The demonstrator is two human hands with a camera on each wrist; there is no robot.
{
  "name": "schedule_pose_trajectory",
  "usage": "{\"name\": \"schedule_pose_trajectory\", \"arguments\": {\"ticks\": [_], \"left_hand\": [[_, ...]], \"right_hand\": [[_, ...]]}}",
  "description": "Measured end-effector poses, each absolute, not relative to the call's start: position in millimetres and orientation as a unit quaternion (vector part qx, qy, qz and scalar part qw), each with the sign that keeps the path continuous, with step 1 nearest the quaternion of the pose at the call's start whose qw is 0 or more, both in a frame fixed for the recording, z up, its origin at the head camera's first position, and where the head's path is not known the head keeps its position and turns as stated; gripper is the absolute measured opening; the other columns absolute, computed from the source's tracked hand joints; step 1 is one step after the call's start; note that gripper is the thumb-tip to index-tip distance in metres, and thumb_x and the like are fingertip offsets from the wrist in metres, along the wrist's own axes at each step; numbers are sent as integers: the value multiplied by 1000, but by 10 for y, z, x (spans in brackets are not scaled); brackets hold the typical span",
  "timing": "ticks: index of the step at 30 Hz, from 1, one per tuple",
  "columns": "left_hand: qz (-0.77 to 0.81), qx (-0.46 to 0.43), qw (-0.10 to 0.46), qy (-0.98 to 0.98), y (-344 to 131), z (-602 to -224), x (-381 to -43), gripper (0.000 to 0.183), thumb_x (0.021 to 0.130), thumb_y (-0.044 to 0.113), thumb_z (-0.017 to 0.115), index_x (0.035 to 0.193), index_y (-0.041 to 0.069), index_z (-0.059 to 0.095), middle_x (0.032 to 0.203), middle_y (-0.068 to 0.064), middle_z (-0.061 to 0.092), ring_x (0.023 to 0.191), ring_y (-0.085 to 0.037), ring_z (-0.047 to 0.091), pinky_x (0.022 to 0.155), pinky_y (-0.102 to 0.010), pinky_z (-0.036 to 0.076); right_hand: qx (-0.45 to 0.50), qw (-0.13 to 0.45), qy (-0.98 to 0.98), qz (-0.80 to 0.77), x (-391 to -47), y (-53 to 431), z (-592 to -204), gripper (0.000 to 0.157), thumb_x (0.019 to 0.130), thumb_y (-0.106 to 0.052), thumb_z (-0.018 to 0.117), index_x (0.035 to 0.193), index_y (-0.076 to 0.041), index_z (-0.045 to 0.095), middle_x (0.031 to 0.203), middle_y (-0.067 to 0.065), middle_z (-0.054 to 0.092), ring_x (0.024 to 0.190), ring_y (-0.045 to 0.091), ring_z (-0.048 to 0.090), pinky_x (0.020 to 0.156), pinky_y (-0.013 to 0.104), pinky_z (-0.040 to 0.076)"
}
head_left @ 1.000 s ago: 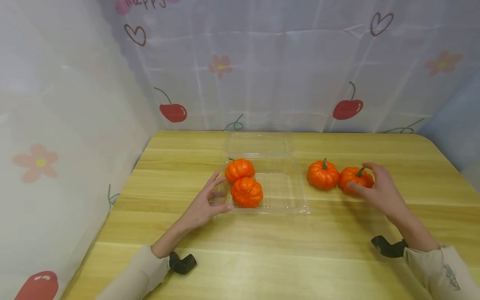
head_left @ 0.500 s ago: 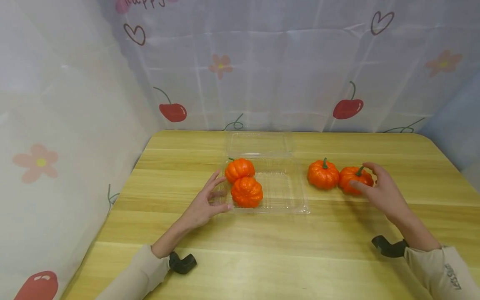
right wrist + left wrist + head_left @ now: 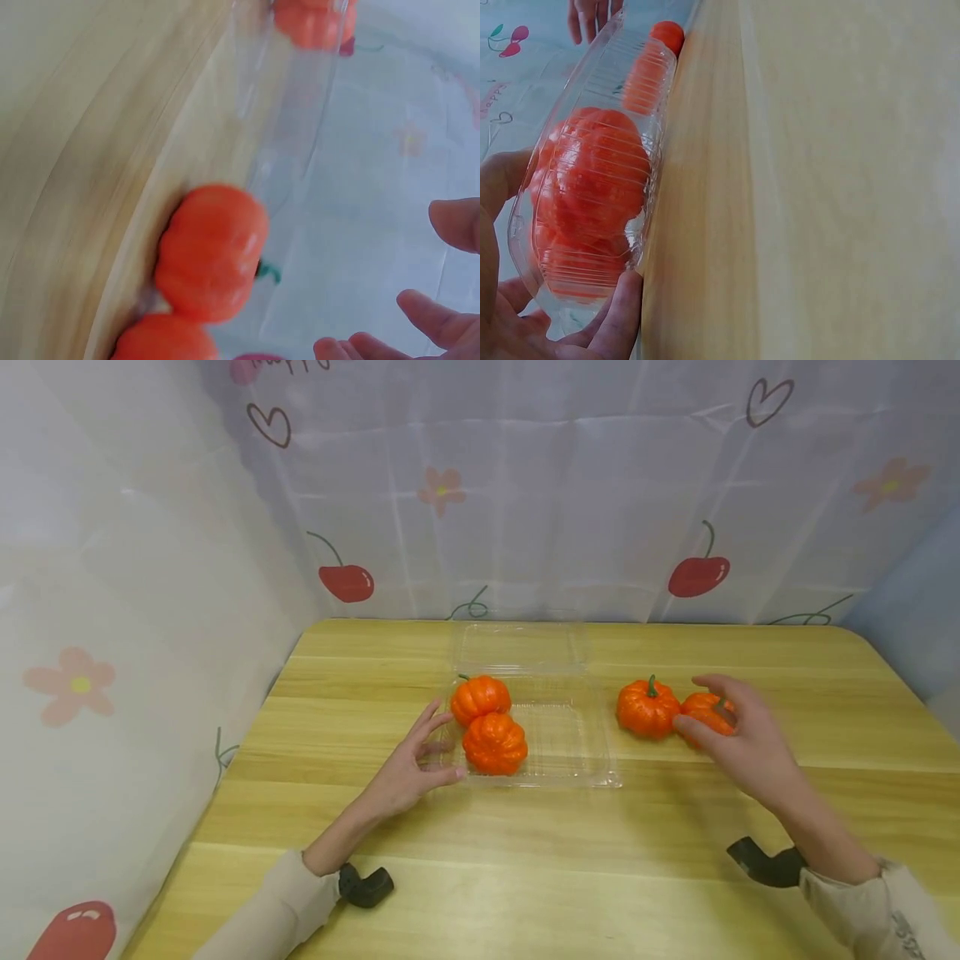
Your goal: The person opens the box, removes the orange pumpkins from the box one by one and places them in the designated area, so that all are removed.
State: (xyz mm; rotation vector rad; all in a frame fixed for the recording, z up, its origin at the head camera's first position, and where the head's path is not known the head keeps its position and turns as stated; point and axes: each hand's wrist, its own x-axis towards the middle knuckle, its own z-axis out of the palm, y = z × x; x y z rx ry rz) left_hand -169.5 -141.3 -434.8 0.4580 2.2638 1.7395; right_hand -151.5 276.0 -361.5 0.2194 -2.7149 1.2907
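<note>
Pumpkins (image 3: 495, 745) x2 sit in clear box (image 3: 561, 739) on tbl (image 3: 525, 877), L hand (image 3: 397, 777) w/ fingers loosely spread at its L side, R hand (image 3: 756, 750) likewise spread nr other 2 pumpkins (image 3: 647, 712).

Left hand (image 3: 403, 772) held in a curve, thumb apart from fingers. Right hand (image 3: 753, 747) extended, thumb and fingertips parted, forearm (image 3: 828, 835) angled inward.

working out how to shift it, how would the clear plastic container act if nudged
The clear container probably flexes, as its see-through plastic looks thin. Low and broad, it would likely slide rather than tip. The rounded pumpkins inside, bunched at one side, might roll.
</note>
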Motion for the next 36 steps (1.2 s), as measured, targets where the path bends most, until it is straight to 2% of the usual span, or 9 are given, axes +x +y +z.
{"name": "schedule_pose_trajectory", "arguments": {"ticks": [4, 7, 11, 14, 22, 31, 36], "left_hand": [[598, 156, 125, 776, -1412, -4346, -1693, 83, 86, 12, 77, 155, 11, 30, 165, 5, 0, 131, -36, 46, 97, -39, 50], [599, 154, 127, 775, -1407, -4349, -1695, 82, 86, 12, 77, 154, 11, 31, 165, 7, 1, 132, -35, 46, 98, -39, 50], [600, 154, 129, 775, -1402, -4351, -1695, 83, 86, 12, 77, 154, 11, 30, 165, 8, 1, 132, -36, 45, 98, -39, 50], [600, 153, 130, 774, -1406, -4349, -1692, 83, 86, 12, 77, 154, 11, 30, 165, 7, 0, 132, -36, 45, 98, -40, 50], [601, 150, 130, 774, -1410, -4338, -1691, 82, 86, 12, 78, 154, 10, 31, 164, 7, 0, 132, -36, 45, 98, -40, 50], [601, 155, 123, 774, -1395, -4345, -1690, 83, 86, 10, 77, 154, 9, 30, 165, 4, 0, 132, -36, 45, 98, -39, 50], [597, 146, 122, 779, -1374, -4350, -1684, 80, 86, 11, 77, 153, 10, 33, 165, 6, 1, 132, -35, 45, 98, -39, 49]], "right_hand": [[94, 33, -889, 447, -1497, 2531, -3574, 63, 95, -21, 68, 146, 2, 38, 149, 24, 33, 126, 52, 41, 96, 58, 45], [105, 9, -874, 475, -1519, 2381, -3579, 64, 95, -23, 68, 147, 0, 38, 150, 23, 31, 128, 51, 41, 92, 38, 52], [128, -9, -857, 499, -1573, 2169, -3621, 60, 95, -22, 69, 144, -1, 41, 147, 20, 36, 131, 46, 41, 100, 40, 48], [157, -19, -842, 516, -1611, 1991, -3665, 56, 94, -18, 69, 142, -1, 44, 146, 17, 39, 133, 41, 39, 105, 58, 38], [191, -81, -814, 542, -1712, 1652, -3806, 56, 94, -19, 68, 142, -2, 44, 148, 17, 38, 136, 41, 35, 104, 55, 42], [196, -143, -819, 520, -1816, 1408, -3906, 67, 93, -28, 70, 148, -5, 38, 152, 17, 34, 136, 41, 37, 104, 56, 41], [206, -161, -816, 515, -1878, 1324, -3980, 70, 94, -32, 69, 149, -6, 36, 152, 18, 35, 131, 38, 44, 101, 53, 45]]}}
